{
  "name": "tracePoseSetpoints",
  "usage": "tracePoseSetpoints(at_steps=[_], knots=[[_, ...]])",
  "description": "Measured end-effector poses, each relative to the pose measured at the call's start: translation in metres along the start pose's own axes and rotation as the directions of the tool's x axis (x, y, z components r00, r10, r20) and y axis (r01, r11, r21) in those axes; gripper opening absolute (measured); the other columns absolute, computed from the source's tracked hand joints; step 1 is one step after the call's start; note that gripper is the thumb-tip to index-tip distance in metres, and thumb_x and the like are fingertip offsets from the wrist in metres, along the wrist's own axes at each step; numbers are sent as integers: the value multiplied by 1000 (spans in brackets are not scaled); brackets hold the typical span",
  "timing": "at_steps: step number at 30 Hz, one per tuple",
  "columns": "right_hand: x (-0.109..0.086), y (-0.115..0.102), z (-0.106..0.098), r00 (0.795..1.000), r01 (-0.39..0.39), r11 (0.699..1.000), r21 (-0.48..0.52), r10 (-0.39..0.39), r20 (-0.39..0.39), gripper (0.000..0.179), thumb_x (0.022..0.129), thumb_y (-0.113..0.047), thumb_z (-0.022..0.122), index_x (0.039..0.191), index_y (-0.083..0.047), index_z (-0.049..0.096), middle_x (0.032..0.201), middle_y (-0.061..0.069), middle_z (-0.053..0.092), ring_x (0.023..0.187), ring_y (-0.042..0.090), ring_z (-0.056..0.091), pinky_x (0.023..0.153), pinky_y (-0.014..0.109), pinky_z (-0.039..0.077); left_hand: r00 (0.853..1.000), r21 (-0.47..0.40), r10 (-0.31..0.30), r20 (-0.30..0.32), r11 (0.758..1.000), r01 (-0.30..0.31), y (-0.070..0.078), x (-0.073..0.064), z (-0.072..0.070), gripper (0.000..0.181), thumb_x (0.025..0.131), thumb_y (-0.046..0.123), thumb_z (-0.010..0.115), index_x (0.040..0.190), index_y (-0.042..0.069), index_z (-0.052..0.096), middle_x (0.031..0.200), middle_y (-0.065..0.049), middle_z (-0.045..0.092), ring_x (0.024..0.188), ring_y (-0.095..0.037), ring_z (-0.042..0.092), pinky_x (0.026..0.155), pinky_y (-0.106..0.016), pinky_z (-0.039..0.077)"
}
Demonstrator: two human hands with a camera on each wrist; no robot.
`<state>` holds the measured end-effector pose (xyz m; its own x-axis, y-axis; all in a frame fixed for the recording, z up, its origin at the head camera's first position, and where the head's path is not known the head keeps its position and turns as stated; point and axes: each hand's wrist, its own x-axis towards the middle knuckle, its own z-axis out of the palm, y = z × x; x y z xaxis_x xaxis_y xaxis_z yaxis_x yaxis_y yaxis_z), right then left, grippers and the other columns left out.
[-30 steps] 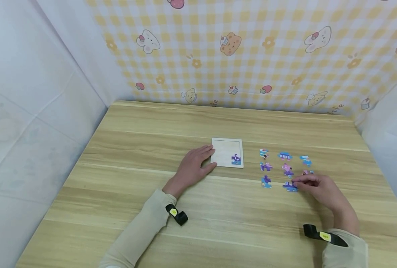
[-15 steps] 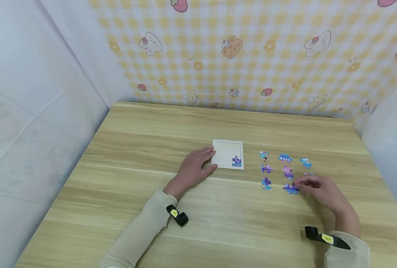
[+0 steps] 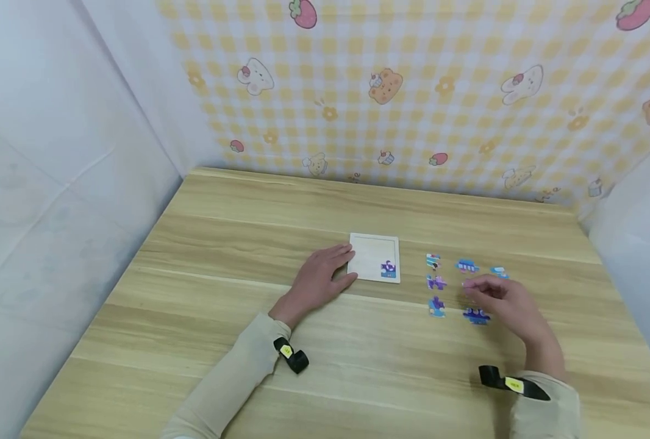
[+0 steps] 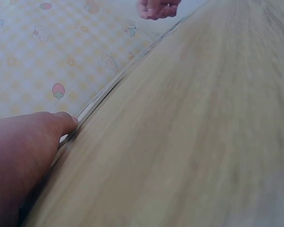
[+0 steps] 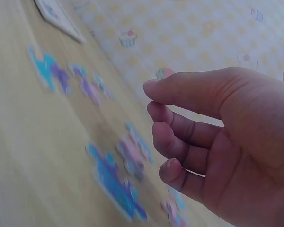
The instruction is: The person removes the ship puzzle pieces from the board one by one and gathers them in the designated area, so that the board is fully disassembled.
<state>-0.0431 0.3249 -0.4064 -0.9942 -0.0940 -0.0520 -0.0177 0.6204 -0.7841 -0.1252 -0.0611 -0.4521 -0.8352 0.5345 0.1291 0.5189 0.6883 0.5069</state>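
Observation:
My left hand (image 3: pixel 318 277) rests at the left edge of a square, pale puzzle board (image 3: pixel 364 253), its fingertips and thumb touching the rim. One purple-and-blue jigsaw piece (image 3: pixel 388 269) sits in the board's lower right corner. My right hand (image 3: pixel 508 305) hovers over the loose pieces, its fingers loosely bent. In the right wrist view nothing shows between the thumb and fingers (image 5: pixel 163 135). Nearest below it lies a purple-and-blue jigsaw piece (image 5: pixel 116 182). The right hand hides some of the pieces in the head view.
Loose jigsaw pieces lie in rows right of the board, among them a blue-and-purple piece (image 3: pixel 436 306), a purple piece (image 3: pixel 436 282), a striped piece (image 3: pixel 433 261) and a blue piece (image 3: pixel 467 266). A yellow checked cloth (image 3: pixel 413 122) hangs behind the wooden table (image 3: pixel 358 366).
My right hand has left the bottom-row purple-and-blue jigsaw piece and moved up and left, over the middle row. My left hand stays at the board's edge. The head view has tilted up slightly.

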Motion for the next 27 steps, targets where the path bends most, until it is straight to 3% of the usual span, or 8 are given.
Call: tracePoseSetpoints(at_steps=[5, 12, 19, 27], knots=[[16, -20, 14, 999, 53, 998, 46, -53, -3, 24, 104, -20, 65, 115, 0, 72, 97, 13, 72, 75, 19, 61, 61, 26, 51, 1000, 7, 3, 4, 1000, -3, 0, -1, 0, 57, 104, 44, 60, 150, 10, 56, 159, -2, 47, 150, -20, 39, 123, -43, 30], [39, -38, 41, 993, 109, 985, 131, -114, 31, 24, 104, -14, 63, 120, 3, 71, 107, 17, 72, 84, 16, 66, 71, 25, 56, 1000, 9, 20, 5, 1000, -20, -2, -1, 3, 58, 104, 44, 60, 149, 9, 56, 159, -2, 46, 150, -20, 39, 123, -43, 30], [61, -55, 65, 993, 82, 994, 77, -88, 81, 26, 105, -20, 62, 120, -1, 72, 103, 17, 71, 82, 26, 62, 65, 28, 53, 1000, 21, 18, -2, 1000, -18, -3, -1, 1, 57, 104, 46, 59, 150, 12, 56, 160, -1, 46, 150, -19, 39, 122, -42, 31], [80, -61, 89, 982, 113, 994, 3, -112, 153, 31, 99, -10, 70, 127, 3, 69, 99, 9, 68, 86, 20, 62, 69, 24, 54, 1000, 21, 10, 6, 1000, -10, -3, -2, -3, 55, 105, 46, 57, 149, 15, 57, 161, -1, 45, 151, -20, 37, 123, -43, 30]])
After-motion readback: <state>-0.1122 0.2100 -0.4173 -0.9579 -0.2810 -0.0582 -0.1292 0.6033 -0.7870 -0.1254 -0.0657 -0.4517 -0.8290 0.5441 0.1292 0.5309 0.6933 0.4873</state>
